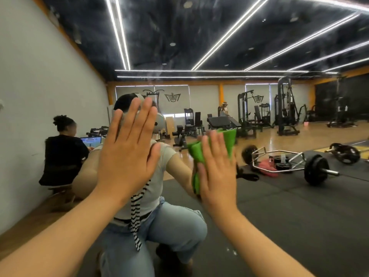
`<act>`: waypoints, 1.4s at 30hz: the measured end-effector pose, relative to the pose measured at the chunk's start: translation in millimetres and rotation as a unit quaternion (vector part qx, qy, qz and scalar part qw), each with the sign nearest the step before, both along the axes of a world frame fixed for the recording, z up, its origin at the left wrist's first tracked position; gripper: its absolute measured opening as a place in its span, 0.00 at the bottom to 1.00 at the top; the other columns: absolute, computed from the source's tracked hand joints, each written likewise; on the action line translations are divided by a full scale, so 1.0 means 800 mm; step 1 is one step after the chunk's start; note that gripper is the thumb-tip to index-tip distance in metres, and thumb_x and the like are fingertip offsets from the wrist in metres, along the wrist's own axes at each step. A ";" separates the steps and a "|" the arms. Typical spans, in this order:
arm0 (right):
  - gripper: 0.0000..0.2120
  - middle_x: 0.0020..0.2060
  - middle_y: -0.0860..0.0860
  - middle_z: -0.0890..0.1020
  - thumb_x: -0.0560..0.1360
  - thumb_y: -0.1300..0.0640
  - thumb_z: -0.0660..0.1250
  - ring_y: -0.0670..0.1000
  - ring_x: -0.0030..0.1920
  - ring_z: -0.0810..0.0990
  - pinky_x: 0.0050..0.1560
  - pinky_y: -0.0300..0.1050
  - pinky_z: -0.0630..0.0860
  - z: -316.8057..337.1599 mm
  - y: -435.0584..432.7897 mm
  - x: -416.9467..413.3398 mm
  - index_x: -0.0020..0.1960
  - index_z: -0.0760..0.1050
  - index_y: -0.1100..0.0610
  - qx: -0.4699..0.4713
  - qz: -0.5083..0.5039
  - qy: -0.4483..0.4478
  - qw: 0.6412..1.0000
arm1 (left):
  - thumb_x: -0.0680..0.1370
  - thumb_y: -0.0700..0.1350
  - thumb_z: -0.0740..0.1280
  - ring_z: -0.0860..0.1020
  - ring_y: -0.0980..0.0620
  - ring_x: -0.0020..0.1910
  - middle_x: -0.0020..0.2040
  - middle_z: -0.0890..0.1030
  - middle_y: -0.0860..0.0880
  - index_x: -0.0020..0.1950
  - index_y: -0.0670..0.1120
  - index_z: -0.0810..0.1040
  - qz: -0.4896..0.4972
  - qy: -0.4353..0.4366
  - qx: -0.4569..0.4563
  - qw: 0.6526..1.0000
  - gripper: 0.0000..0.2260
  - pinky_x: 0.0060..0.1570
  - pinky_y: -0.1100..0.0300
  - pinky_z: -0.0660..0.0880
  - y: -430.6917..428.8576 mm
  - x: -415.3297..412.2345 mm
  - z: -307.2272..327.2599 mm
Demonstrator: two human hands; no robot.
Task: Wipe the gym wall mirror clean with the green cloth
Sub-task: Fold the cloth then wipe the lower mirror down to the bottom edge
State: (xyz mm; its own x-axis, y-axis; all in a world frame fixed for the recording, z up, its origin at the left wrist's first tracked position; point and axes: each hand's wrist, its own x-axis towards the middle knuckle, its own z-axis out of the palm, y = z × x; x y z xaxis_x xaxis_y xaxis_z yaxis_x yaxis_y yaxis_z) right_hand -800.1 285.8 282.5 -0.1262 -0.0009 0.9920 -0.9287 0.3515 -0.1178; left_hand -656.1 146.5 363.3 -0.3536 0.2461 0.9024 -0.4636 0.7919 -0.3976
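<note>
Mirror (279, 216): streaky near the top.
Left hand (127, 148): grip spread, palm flat on mirror.
Right hand (216, 170): grip flat, pressing green cloth (196, 154) against mirror.

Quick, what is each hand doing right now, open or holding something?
Left hand: open, flat against the mirror.
Right hand: open, straight fingers pressing the green cloth on the mirror.

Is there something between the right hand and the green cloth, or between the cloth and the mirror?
Nothing visible. The right hand presses the green cloth directly on the mirror, fingers straight; the left hand lies bare on the glass beside it.
</note>
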 end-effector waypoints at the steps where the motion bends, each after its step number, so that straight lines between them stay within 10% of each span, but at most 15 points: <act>1: 0.24 0.79 0.53 0.59 0.84 0.55 0.54 0.51 0.80 0.53 0.79 0.55 0.50 -0.014 -0.007 0.010 0.79 0.59 0.56 0.061 -0.006 0.067 0.996 | 0.82 0.51 0.52 0.50 0.44 0.82 0.83 0.51 0.42 0.82 0.40 0.52 -0.001 -0.001 -0.001 1.000 0.30 0.80 0.46 0.46 0.001 0.001 0.000; 5: 0.21 0.78 0.51 0.62 0.85 0.52 0.53 0.49 0.79 0.56 0.78 0.55 0.55 -0.011 0.049 -0.047 0.77 0.61 0.54 0.167 -0.039 0.205 0.964 | 0.82 0.52 0.52 0.50 0.44 0.82 0.83 0.52 0.42 0.82 0.39 0.52 0.007 -0.001 0.007 1.000 0.31 0.80 0.45 0.47 0.003 0.000 0.000; 12: 0.24 0.79 0.55 0.60 0.83 0.55 0.54 0.50 0.80 0.52 0.79 0.59 0.49 0.075 0.062 -0.067 0.79 0.59 0.56 -0.046 -0.010 -0.017 0.999 | 0.82 0.55 0.52 0.50 0.43 0.81 0.82 0.53 0.41 0.82 0.39 0.53 0.036 -0.011 0.022 0.999 0.32 0.79 0.44 0.46 0.012 0.000 -0.001; 18: 0.21 0.75 0.54 0.68 0.84 0.54 0.58 0.53 0.77 0.63 0.77 0.57 0.58 0.081 0.095 -0.103 0.76 0.67 0.56 0.166 -0.013 0.257 0.952 | 0.83 0.58 0.49 0.49 0.43 0.82 0.83 0.49 0.43 0.82 0.41 0.49 0.051 -0.015 0.019 0.998 0.33 0.79 0.46 0.44 0.014 0.000 0.002; 25: 0.26 0.80 0.54 0.58 0.83 0.53 0.51 0.50 0.80 0.50 0.79 0.54 0.44 0.166 0.105 -0.123 0.80 0.57 0.56 -0.085 -0.006 -0.040 0.996 | 0.83 0.63 0.46 0.49 0.40 0.81 0.82 0.49 0.40 0.82 0.39 0.48 0.097 -0.037 0.032 0.994 0.36 0.79 0.43 0.45 0.020 0.002 -0.001; 31: 0.23 0.76 0.54 0.67 0.82 0.55 0.61 0.52 0.78 0.62 0.78 0.56 0.54 0.141 0.069 -0.099 0.76 0.68 0.57 0.162 0.030 0.286 0.944 | 0.83 0.64 0.45 0.50 0.40 0.81 0.82 0.50 0.38 0.82 0.39 0.47 0.131 -0.047 0.031 0.990 0.37 0.79 0.44 0.45 0.021 0.005 0.002; 38: 0.28 0.80 0.54 0.58 0.82 0.50 0.48 0.52 0.80 0.52 0.78 0.52 0.44 0.229 0.069 -0.090 0.80 0.56 0.56 -0.073 -0.025 -0.012 0.997 | 0.82 0.65 0.45 0.49 0.39 0.81 0.82 0.51 0.37 0.81 0.37 0.49 0.108 -0.041 0.042 0.992 0.38 0.79 0.44 0.43 0.023 -0.002 -0.001; 42: 0.27 0.79 0.54 0.61 0.82 0.51 0.50 0.52 0.79 0.56 0.79 0.54 0.47 0.194 0.047 -0.064 0.79 0.59 0.57 0.081 -0.010 0.144 0.986 | 0.82 0.64 0.44 0.49 0.38 0.81 0.82 0.49 0.36 0.80 0.34 0.50 0.116 -0.027 0.070 0.990 0.39 0.79 0.45 0.42 0.029 -0.005 -0.007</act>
State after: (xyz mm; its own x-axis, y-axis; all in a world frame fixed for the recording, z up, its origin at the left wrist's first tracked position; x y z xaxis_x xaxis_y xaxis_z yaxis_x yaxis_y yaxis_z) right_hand -851.3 323.4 437.7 0.1585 -0.1634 0.9738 -0.9085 0.3620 0.2086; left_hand -660.3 170.0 358.0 -0.4345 0.0267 0.9003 -0.6205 0.7156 -0.3207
